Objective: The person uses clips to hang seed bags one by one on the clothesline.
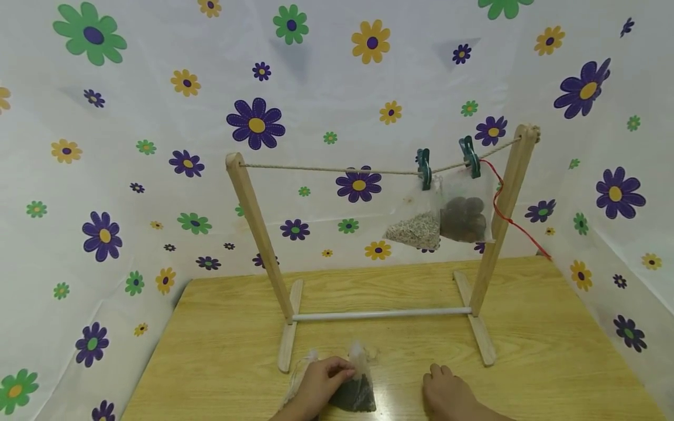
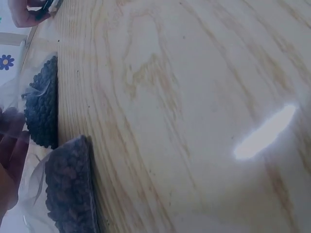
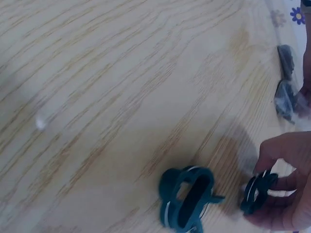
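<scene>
My left hand pinches the top of a clear plastic bag on the table; small black bean-like pieces fill its bottom. A second clear bag, holding dark brownish pieces, stands beside it in the left wrist view; the head view shows it mostly hidden behind the hand. To the right, my right hand rests low over the table. In the right wrist view its thumb and fingers grip a dark green spring clip. Another green clip lies on the wood close by.
Behind the hands stands a wooden rack with a left post, a white bottom bar and a sagging rope. Two filled bags, one pale and one dark, hang from green clips. A red string dangles at the right.
</scene>
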### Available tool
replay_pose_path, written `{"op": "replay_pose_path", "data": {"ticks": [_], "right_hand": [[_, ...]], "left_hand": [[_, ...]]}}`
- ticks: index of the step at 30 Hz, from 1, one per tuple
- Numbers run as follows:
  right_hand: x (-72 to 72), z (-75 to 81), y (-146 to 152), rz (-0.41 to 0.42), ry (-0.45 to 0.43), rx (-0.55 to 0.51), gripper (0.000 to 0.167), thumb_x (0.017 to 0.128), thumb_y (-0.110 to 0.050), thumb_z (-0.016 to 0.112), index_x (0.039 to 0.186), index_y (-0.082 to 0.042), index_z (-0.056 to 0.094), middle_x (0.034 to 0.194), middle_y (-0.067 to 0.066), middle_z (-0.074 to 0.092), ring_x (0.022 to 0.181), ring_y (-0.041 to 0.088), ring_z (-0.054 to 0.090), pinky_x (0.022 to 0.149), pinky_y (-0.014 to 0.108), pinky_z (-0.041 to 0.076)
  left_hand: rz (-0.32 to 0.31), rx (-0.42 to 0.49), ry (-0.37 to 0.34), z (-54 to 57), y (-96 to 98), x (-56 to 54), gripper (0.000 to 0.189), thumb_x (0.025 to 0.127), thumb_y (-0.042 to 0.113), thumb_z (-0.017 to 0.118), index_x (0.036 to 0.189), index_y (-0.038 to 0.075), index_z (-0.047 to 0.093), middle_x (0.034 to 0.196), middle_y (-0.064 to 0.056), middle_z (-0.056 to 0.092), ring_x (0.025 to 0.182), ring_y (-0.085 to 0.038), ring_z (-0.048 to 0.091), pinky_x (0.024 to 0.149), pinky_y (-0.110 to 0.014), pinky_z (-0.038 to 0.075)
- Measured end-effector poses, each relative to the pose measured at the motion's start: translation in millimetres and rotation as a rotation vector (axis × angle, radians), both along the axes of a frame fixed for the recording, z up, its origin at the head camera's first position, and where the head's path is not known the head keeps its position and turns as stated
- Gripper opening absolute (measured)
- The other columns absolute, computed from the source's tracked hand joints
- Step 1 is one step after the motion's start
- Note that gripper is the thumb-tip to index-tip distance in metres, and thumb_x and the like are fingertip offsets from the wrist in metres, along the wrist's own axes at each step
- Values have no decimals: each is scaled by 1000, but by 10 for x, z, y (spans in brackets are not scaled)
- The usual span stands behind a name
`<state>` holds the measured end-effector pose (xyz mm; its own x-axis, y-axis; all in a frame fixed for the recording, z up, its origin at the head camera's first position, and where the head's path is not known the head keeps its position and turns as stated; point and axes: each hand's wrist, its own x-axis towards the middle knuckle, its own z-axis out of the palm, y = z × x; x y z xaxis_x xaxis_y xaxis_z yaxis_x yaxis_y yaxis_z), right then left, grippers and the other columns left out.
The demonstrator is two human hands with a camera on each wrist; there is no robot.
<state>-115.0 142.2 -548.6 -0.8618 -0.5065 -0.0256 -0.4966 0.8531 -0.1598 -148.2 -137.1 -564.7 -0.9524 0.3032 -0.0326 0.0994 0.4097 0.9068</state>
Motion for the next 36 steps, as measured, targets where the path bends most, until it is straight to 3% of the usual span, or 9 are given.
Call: {"op": "replay_pose_path", "data": {"ticks": [5, 8, 13, 17, 21, 25, 27, 32, 36], "right_hand": [[-52, -20, 57, 111, 46, -129, 26, 70, -10, 79, 82, -2, 57, 78, 4, 52, 67, 16, 52, 56, 22, 47], [-75, -6, 51, 143, 26, -212, 26, 72, -6, 77, 90, -2, 59, 85, 3, 57, 76, 17, 58, 67, 24, 51], [-114, 30, 29, 61, -207, -439, 25, 78, -7, 72, 97, -1, 58, 94, 5, 59, 83, 19, 60, 71, 29, 53], [-154, 70, 17, -39, -407, -691, 19, 81, -4, 67, 97, -1, 58, 96, 8, 61, 87, 23, 63, 72, 27, 53], [-197, 209, -1, -100, -566, -894, 19, 86, -7, 65, 101, 4, 59, 101, 16, 64, 90, 24, 64, 74, 25, 53], [-236, 417, -1, -101, -608, -986, 33, 85, -17, 72, 105, 7, 61, 104, 23, 64, 90, 19, 66, 75, 25, 54], [-255, 517, 7, -81, -586, -983, 35, 83, -18, 74, 105, 7, 62, 105, 25, 65, 90, 19, 67, 75, 26, 55], [-330, 756, 32, -73, -569, -1000, 38, 80, -17, 76, 106, 7, 63, 105, 23, 67, 90, 21, 69, 74, 24, 55], [-413, 981, 80, -73, -569, -1044, 45, 77, -19, 78, 106, 11, 62, 102, 22, 68, 87, 13, 69, 73, 25, 55]], "left_hand": [[-41, -46, 70, 49, -35, 12, 16, 87, 22, 68, 90, 7, 72, 88, -3, 73, 79, -4, 66, 68, -19, 52], [-37, -48, 78, 105, -29, 35, 15, 87, 20, 68, 90, 7, 73, 86, -4, 73, 76, -5, 66, 65, -19, 52], [-44, -77, 135, 187, 10, 67, 15, 87, 19, 68, 90, 6, 74, 86, -3, 73, 77, -5, 66, 66, -19, 52], [-81, -129, 331, 208, 42, 87, 11, 87, 15, 67, 90, 7, 74, 87, -2, 73, 79, -5, 67, 66, -15, 52], [-112, -121, 620, 196, 60, 80, 5, 82, 6, 71, 87, 7, 73, 83, -2, 73, 74, -7, 69, 64, -10, 50], [-118, -79, 841, 208, 83, 35, 13, 75, -2, 75, 86, 4, 72, 81, -4, 73, 71, -10, 70, 65, -9, 50], [-116, -65, 898, 236, 95, 7, 14, 74, -3, 75, 86, 3, 72, 81, -5, 73, 71, -11, 70, 66, -10, 50], [-109, -9, 936, 354, 121, -55, 7, 79, -1, 72, 86, 2, 71, 81, -7, 73, 73, -14, 71, 68, -12, 51], [-108, 35, 1008, 532, 158, -107, 8, 81, -2, 70, 88, -2, 71, 83, -11, 72, 74, -17, 71, 69, -14, 52]]}}
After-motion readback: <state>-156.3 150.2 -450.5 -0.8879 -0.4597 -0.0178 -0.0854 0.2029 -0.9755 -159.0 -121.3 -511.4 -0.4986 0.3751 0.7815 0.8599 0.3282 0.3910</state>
